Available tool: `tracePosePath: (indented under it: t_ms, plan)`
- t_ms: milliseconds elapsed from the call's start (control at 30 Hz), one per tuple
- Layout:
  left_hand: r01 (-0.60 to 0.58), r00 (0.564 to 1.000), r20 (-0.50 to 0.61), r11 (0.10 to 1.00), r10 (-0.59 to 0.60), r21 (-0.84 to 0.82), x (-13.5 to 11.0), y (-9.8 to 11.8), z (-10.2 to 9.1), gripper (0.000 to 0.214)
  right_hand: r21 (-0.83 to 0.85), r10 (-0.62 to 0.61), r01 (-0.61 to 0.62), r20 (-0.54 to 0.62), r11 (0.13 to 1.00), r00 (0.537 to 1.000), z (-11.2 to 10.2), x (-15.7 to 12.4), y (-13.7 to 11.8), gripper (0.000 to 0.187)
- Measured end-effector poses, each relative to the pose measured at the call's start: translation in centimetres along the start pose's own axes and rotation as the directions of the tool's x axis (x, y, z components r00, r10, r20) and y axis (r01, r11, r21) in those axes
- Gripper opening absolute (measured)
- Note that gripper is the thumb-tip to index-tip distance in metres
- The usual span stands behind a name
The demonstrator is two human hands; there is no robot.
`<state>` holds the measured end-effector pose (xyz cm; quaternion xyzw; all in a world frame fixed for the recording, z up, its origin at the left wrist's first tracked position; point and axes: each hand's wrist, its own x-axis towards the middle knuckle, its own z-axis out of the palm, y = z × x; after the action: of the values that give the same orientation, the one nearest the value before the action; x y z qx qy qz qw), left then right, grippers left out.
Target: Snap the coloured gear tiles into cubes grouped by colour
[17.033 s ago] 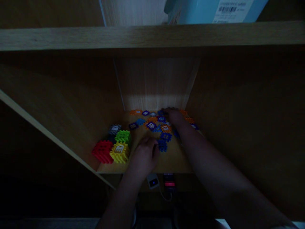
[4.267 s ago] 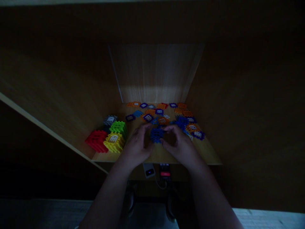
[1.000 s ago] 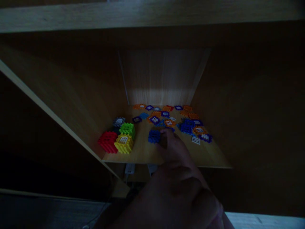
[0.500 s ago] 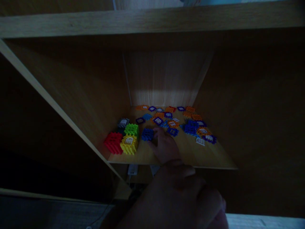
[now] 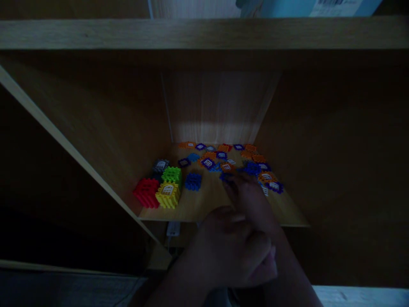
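Observation:
Over the shelf, my right hand (image 5: 251, 194) reaches in with its fingertips closed at the edge of a flat blue toothed building tile (image 5: 225, 175). Nearer the camera, my left hand (image 5: 238, 251) is curled into a fist; whatever it may hold is hidden. To the left stand stacks of the same interlocking tiles: a red stack (image 5: 147, 192), a yellow stack (image 5: 168, 195), a green stack (image 5: 171, 174) and a dark stack (image 5: 160, 165). A small blue stack (image 5: 193, 181) sits just right of them.
Loose orange, purple and blue tiles (image 5: 208, 163) lie scattered toward the back. A blue pile (image 5: 252, 168) and several more tiles lie at right. Wooden side walls and an upper shelf board (image 5: 204, 34) enclose the compartment. A white power strip (image 5: 173, 229) shows below.
My right hand has let go of the small blue stack and moved right to the flat blue tile. My left fist has shifted slightly left. The view has tilted a little.

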<state>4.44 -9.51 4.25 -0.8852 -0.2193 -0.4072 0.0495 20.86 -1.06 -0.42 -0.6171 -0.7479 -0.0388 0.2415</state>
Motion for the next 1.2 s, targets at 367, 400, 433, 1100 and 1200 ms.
tracePosePath:
  t_ms: [367, 400, 433, 1100, 1200]
  plan:
    - [0.332, 0.905, 0.236, 0.934, -0.354, 0.130, -1.3, -5.4, 3.0, 0.017, 0.199, -0.153, 0.160, -0.054, 0.967, 0.987, -1.2, -1.8, 1.4, 0.016]
    - [0.352, 0.899, 0.233, 0.928, -0.372, 0.125, -1.5, -5.6, 3.3, 0.027, 0.160, -0.125, 0.142, -0.108, 0.977, 0.986, -1.3, -1.8, 1.8, 0.015]
    - [0.369, 0.894, 0.224, 0.921, -0.388, 0.123, -1.6, -5.7, 3.5, 0.033, 0.115, -0.086, 0.107, -0.171, 0.988, 0.982, -1.3, -1.8, 2.3, 0.015]
    - [0.441, 0.857, 0.250, 0.892, -0.450, 0.096, -1.5, -6.1, 3.9, 0.033, 0.046, -0.037, 0.053, -0.296, 0.998, 0.955, -0.6, -1.5, 5.2, 0.027]
    - [0.442, 0.865, 0.227, 0.893, -0.448, 0.079, -1.6, -6.1, 3.9, 0.033, 0.116, 0.008, 0.046, -0.424, 0.992, 0.906, -1.4, -1.6, 4.8, 0.027]
